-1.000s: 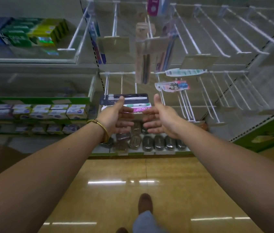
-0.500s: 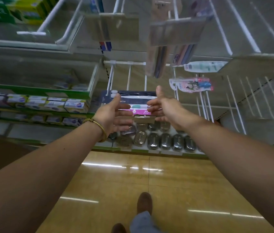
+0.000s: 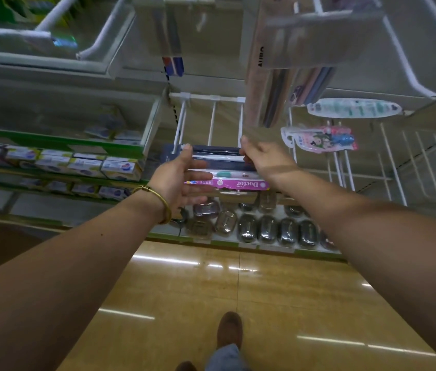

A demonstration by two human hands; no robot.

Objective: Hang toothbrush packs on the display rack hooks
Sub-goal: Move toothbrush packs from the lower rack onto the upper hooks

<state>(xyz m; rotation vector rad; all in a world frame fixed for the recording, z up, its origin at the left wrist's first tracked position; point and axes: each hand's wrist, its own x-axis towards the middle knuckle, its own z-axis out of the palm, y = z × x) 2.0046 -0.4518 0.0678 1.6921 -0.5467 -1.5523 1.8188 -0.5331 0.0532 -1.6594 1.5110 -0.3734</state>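
The left hand (image 3: 176, 180) was held loosely spread, with the thumb laid on the left end of a dark toothbrush pack (image 3: 216, 156) and the fingers straight beneath it; nothing was clenched. The right hand (image 3: 263, 159) was set against the pack's right end, but its fingers were hidden, so a grasp could not be confirmed. Under the dark pack, between the hands, a white-and-green pack (image 3: 228, 174) and a pink pack (image 3: 238, 184) were stacked: three packs were counted. Just beyond the grip, three white hooks (image 3: 212, 121) were counted. It was judged that a pack's hang hole would need to be lined up with one hook tip, then slid on level with both ends supported. Right of the grip, two hung packs were counted: a teal pack (image 3: 353, 108) and a cartoon-printed pack (image 3: 324, 139).
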